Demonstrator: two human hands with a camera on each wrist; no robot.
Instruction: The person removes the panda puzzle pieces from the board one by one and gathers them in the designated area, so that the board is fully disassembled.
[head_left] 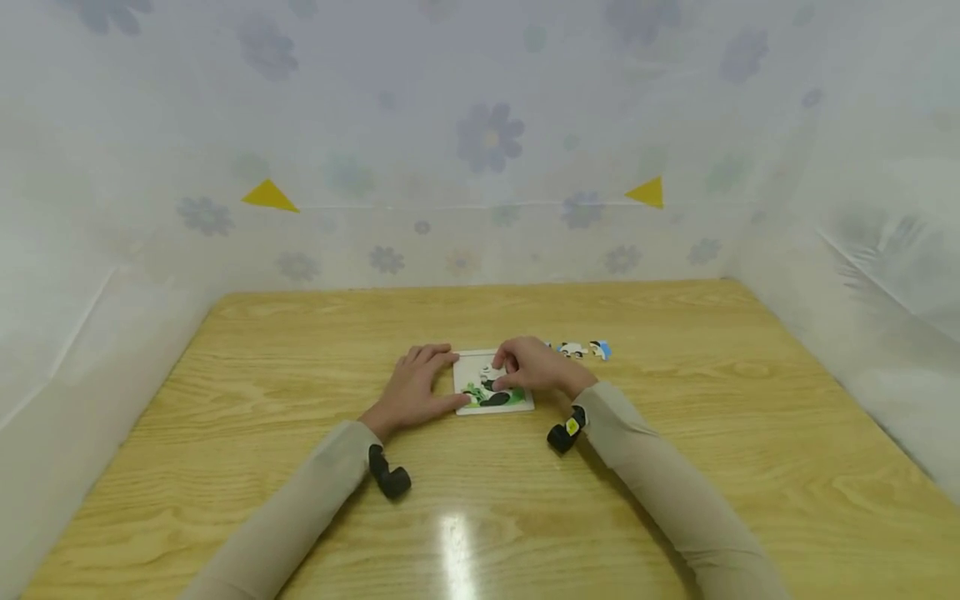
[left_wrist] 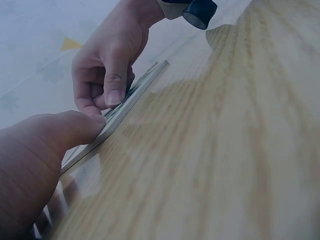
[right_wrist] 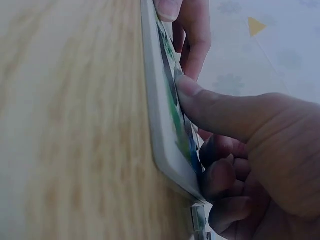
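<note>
A flat panda puzzle board (head_left: 468,367) with a pale frame and green patches lies on the table between my hands. My left hand (head_left: 418,390) holds its left side, thumb at the near corner and fingers at the far one. Over the board's right part, my right hand (head_left: 536,365) has its thumb and curled index finger about a black-and-white puzzle piece (head_left: 489,375). In the right wrist view the right thumb (right_wrist: 215,107) is right at the picture surface, the other fingers curled beyond it. The right fingers hide part of the picture.
Several loose puzzle pieces (head_left: 572,350), blue, white and black, lie right of the board, partly behind the right hand. The wood-grain table (head_left: 315,333) is enclosed by pale flowered sheeting (head_left: 420,167) with two yellow triangles. Each wrist wears a black camera (head_left: 390,473).
</note>
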